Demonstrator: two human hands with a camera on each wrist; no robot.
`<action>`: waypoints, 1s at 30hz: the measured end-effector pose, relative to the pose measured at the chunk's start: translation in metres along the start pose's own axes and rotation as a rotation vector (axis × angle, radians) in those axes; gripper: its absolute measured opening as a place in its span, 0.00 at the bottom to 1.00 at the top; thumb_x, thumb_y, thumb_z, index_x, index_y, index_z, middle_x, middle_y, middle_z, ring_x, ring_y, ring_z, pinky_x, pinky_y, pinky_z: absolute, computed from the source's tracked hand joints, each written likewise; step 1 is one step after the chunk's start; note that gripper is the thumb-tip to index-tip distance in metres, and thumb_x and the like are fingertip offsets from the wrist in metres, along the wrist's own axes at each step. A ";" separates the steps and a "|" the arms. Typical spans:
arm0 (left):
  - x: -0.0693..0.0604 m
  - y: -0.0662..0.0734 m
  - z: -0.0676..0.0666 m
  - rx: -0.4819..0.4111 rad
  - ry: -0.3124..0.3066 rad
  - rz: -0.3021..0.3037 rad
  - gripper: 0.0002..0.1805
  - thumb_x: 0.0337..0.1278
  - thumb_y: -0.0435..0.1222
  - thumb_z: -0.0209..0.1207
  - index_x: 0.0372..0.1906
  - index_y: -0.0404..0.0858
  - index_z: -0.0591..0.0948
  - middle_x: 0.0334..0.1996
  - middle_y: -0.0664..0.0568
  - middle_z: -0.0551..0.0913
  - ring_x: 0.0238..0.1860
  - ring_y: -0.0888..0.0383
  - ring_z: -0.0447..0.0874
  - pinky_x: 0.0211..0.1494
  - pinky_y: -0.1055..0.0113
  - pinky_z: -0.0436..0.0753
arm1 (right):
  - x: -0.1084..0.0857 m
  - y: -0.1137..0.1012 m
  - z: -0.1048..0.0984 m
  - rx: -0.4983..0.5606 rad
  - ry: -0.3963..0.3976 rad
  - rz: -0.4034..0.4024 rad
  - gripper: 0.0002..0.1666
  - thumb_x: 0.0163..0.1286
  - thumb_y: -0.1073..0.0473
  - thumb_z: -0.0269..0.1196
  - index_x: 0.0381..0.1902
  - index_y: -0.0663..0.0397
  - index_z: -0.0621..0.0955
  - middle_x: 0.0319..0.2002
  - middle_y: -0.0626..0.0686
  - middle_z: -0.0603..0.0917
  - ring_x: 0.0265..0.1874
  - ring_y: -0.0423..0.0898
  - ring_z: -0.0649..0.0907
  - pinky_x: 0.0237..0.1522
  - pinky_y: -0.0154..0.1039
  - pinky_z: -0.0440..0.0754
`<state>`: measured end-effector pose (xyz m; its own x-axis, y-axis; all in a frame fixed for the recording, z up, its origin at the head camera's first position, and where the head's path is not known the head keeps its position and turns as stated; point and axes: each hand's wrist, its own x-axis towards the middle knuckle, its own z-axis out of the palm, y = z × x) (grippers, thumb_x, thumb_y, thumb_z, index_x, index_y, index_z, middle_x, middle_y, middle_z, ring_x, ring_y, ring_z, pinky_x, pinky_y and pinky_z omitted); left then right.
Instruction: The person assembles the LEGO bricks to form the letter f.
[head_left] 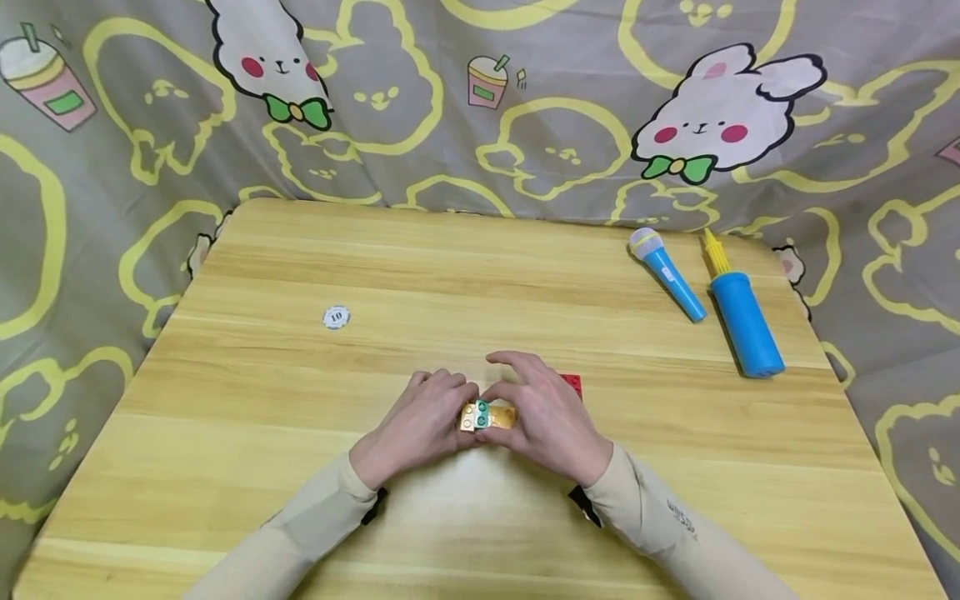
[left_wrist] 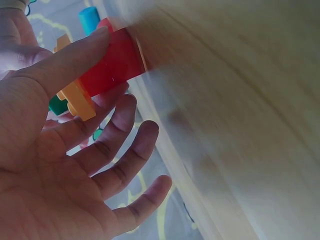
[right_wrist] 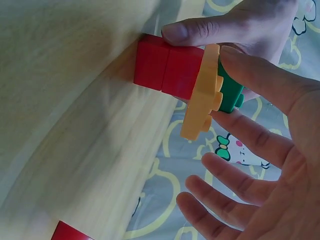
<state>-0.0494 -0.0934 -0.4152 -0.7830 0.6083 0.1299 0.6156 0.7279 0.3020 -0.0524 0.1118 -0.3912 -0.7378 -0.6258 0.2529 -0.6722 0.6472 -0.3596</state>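
Gripping two stacked red bricks (right_wrist: 167, 67) with the left hand (head_left: 427, 412). Pinching the green brick (right_wrist: 230, 89) atop the orange brick (right_wrist: 199, 102) capping them with the right hand's (head_left: 543, 414) thumb and forefinger. Holding all four between both hands at the wooden tabletop (head_left: 285, 467). Partly covering a separate red brick (head_left: 573, 384) with the right hand. Surrounded, well apart, by poker chip (head_left: 336, 317), toy microphone (head_left: 672, 277) and balloon pump (head_left: 746, 323).

white chip (head_left: 336, 317): "10" | right sleeve (head_left: 667, 537): dark lettering, not clearly readable
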 end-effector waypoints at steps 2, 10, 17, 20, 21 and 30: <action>0.001 0.000 0.000 0.004 0.001 -0.002 0.21 0.47 0.56 0.71 0.31 0.47 0.76 0.27 0.60 0.74 0.33 0.57 0.73 0.43 0.54 0.71 | 0.001 0.000 0.000 -0.004 0.001 0.002 0.21 0.50 0.43 0.78 0.37 0.49 0.88 0.61 0.56 0.75 0.61 0.52 0.72 0.58 0.48 0.73; 0.001 0.001 0.000 0.008 -0.008 -0.004 0.21 0.46 0.55 0.71 0.32 0.47 0.76 0.28 0.60 0.74 0.33 0.56 0.73 0.43 0.53 0.72 | 0.000 0.000 -0.001 0.001 -0.008 0.015 0.22 0.50 0.43 0.78 0.37 0.49 0.88 0.61 0.56 0.75 0.62 0.52 0.72 0.59 0.48 0.72; 0.001 0.002 0.001 0.005 -0.014 -0.003 0.21 0.47 0.55 0.71 0.31 0.47 0.76 0.27 0.60 0.73 0.33 0.56 0.73 0.43 0.52 0.72 | -0.003 0.001 0.001 0.004 -0.009 0.020 0.22 0.51 0.42 0.77 0.37 0.49 0.88 0.61 0.56 0.75 0.62 0.52 0.72 0.60 0.49 0.71; 0.000 0.002 0.000 0.005 -0.019 -0.006 0.21 0.47 0.55 0.72 0.34 0.46 0.78 0.29 0.59 0.76 0.34 0.56 0.74 0.44 0.52 0.72 | -0.004 0.003 0.001 0.012 -0.019 0.021 0.25 0.50 0.39 0.77 0.40 0.48 0.88 0.63 0.56 0.74 0.63 0.52 0.71 0.60 0.49 0.71; 0.000 0.003 0.000 0.005 -0.022 -0.008 0.22 0.46 0.55 0.72 0.35 0.45 0.79 0.30 0.58 0.77 0.34 0.56 0.74 0.44 0.52 0.72 | -0.004 0.003 -0.001 0.021 -0.021 0.023 0.28 0.49 0.37 0.77 0.42 0.48 0.87 0.64 0.57 0.73 0.63 0.53 0.70 0.60 0.49 0.71; 0.001 0.002 -0.001 -0.011 -0.043 -0.023 0.23 0.41 0.53 0.75 0.35 0.45 0.79 0.31 0.58 0.77 0.35 0.56 0.73 0.47 0.50 0.72 | -0.015 0.037 -0.042 -0.054 0.010 0.090 0.43 0.42 0.33 0.78 0.52 0.51 0.84 0.67 0.61 0.68 0.66 0.59 0.66 0.63 0.57 0.65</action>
<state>-0.0490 -0.0917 -0.4139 -0.7925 0.6043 0.0825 0.5961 0.7388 0.3144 -0.0688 0.1633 -0.3710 -0.7960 -0.5597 0.2303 -0.6050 0.7235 -0.3325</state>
